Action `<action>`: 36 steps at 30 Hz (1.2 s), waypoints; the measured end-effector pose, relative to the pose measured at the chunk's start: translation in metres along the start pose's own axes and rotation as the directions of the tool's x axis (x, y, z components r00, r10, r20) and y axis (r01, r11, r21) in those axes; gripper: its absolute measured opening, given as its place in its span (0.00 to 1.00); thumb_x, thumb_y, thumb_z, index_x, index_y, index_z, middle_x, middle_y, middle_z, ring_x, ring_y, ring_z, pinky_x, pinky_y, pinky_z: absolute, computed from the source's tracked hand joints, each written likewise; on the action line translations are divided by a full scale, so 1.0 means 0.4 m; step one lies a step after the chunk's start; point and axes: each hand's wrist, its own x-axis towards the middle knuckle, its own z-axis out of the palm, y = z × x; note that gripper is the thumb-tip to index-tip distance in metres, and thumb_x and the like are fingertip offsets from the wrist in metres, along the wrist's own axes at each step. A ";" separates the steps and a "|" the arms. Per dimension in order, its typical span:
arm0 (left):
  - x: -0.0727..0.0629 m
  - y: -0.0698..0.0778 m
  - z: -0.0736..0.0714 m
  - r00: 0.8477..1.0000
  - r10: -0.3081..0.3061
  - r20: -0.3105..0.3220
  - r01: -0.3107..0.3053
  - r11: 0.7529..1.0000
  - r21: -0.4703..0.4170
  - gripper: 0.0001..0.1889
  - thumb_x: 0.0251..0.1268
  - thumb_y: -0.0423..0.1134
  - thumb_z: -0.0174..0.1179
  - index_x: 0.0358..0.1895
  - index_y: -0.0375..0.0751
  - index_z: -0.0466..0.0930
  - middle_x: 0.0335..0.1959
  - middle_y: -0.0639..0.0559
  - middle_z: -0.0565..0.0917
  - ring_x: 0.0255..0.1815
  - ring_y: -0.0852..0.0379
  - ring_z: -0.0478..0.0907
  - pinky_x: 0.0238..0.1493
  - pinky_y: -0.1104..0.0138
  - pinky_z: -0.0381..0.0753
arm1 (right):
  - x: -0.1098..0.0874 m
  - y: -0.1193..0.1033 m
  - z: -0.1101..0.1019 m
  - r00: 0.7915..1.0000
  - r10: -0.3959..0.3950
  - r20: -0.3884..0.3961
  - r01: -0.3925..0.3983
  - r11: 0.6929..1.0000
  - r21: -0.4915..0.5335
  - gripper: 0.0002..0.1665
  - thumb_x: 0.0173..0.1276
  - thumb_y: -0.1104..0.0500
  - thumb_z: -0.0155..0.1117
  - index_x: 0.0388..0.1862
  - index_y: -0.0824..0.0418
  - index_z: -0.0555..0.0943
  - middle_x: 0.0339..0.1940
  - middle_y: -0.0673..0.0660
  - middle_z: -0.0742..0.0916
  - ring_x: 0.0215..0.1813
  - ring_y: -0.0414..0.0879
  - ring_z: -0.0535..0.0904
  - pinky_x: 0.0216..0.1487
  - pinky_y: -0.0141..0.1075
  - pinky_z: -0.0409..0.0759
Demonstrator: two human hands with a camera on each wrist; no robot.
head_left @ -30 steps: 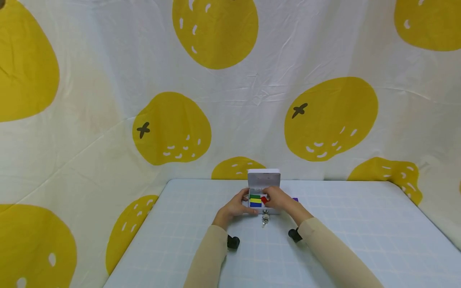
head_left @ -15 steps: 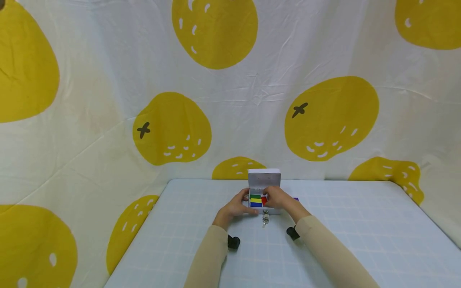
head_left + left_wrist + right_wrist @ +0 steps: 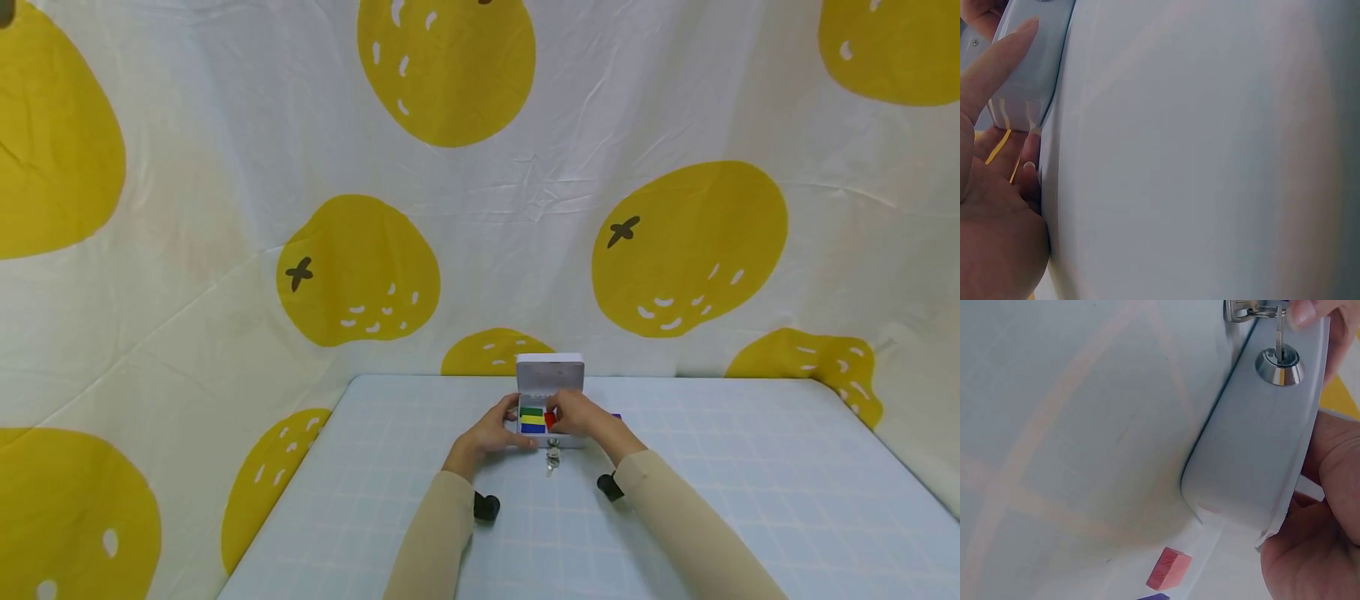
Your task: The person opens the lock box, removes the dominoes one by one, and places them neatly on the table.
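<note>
A small white metal box [image 3: 550, 379] stands on the table with its lid raised. My left hand [image 3: 491, 429] grips the box's left end, its thumb along the front wall and its fingers around the side. Inside lie a green block [image 3: 532, 412], a yellow block [image 3: 532, 419] and a blue block [image 3: 532, 428], stacked in a row. To their right, the fingers of my right hand [image 3: 581, 414] reach into the box and pinch a red block [image 3: 550, 420], partly hidden by them. A key sits in the front lock [image 3: 1280, 367], with more keys [image 3: 552, 458] hanging from it.
Right of the box, a pinkish-red block [image 3: 1169, 569] and a purple block [image 3: 1155, 597] lie on the table [image 3: 750, 483]. A curtain with yellow fruit prints [image 3: 690, 250] hangs behind the table's far edge.
The red block, tilted a second ago, now stands straighter beside the other blocks, with my right fingers still at it. My left hand and the box stay in place.
</note>
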 end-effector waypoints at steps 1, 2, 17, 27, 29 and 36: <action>-0.001 0.000 0.000 1.000 -0.003 -0.001 0.003 1.000 0.002 0.49 0.49 0.44 0.82 0.76 0.62 0.65 0.64 0.55 0.74 0.61 0.49 0.68 0.68 0.46 0.69 | -0.002 0.000 0.001 1.000 -0.005 -0.009 0.005 1.000 0.005 0.17 0.64 0.69 0.74 0.51 0.65 0.86 0.37 0.57 0.85 0.40 0.49 0.77 0.53 0.44 0.83; -0.002 0.000 0.000 1.000 -0.003 -0.001 0.003 1.000 0.002 0.49 0.49 0.44 0.82 0.76 0.62 0.65 0.65 0.55 0.74 0.61 0.49 0.67 0.68 0.47 0.69 | -0.003 0.000 0.002 1.000 -0.012 -0.018 0.012 1.000 0.013 0.17 0.63 0.69 0.74 0.52 0.65 0.86 0.38 0.57 0.86 0.40 0.49 0.77 0.54 0.44 0.83; -0.001 -0.003 -0.004 1.000 -0.014 0.001 0.014 1.000 -0.006 0.50 0.49 0.45 0.82 0.77 0.63 0.63 0.64 0.53 0.74 0.62 0.47 0.67 0.70 0.45 0.66 | -0.014 0.007 0.003 0.996 -0.068 -0.062 0.069 0.997 0.020 0.19 0.66 0.65 0.73 0.55 0.65 0.82 0.39 0.55 0.84 0.41 0.48 0.76 0.52 0.44 0.81; -0.006 0.003 -0.009 1.000 -0.020 -0.006 0.021 1.000 0.009 0.49 0.50 0.44 0.82 0.76 0.63 0.64 0.62 0.54 0.74 0.61 0.48 0.68 0.69 0.47 0.68 | -0.054 -0.007 -0.021 0.985 -0.122 -0.122 0.134 0.986 0.095 0.22 0.66 0.67 0.73 0.57 0.68 0.80 0.43 0.58 0.84 0.43 0.51 0.77 0.51 0.45 0.82; -0.007 0.004 -0.008 1.000 -0.023 -0.006 0.023 1.000 0.002 0.49 0.50 0.44 0.82 0.76 0.63 0.64 0.61 0.53 0.74 0.61 0.48 0.68 0.69 0.46 0.68 | -0.062 -0.008 -0.025 0.986 -0.111 -0.125 0.125 0.986 0.113 0.22 0.66 0.67 0.72 0.58 0.68 0.80 0.44 0.58 0.84 0.44 0.50 0.77 0.53 0.45 0.82; -0.004 0.000 -0.003 1.000 -0.014 0.002 0.014 1.000 -0.005 0.50 0.49 0.44 0.82 0.77 0.62 0.64 0.64 0.54 0.74 0.62 0.48 0.67 0.70 0.45 0.67 | -0.096 -0.003 -0.041 0.988 -0.072 -0.133 0.090 0.987 0.134 0.21 0.67 0.66 0.72 0.58 0.69 0.80 0.41 0.56 0.85 0.42 0.48 0.77 0.50 0.41 0.83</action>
